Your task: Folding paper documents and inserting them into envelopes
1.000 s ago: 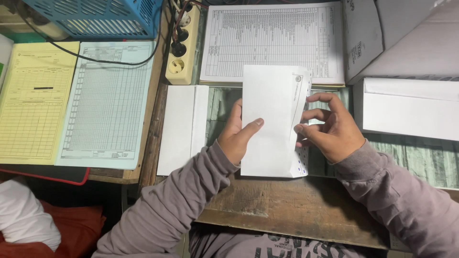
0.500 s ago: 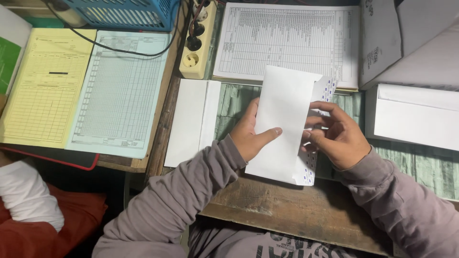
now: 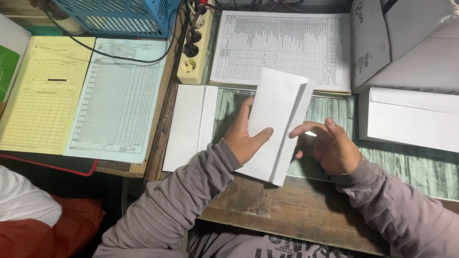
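Left hand clamps the long white paper envelope above the worn wooden desk, thumb across its face. The patterned sheet that poked out earlier is now gone inside. Right hand has let go, fingers loosely curled beside the envelope's edge.

There are 2 hands: the left hand and the right hand. 3 white envelopes: 1 held, 1 on the desk, 1 at right. 3 printed forms: yellow, pale blue, white. 1 power strip. 1 blue basket.
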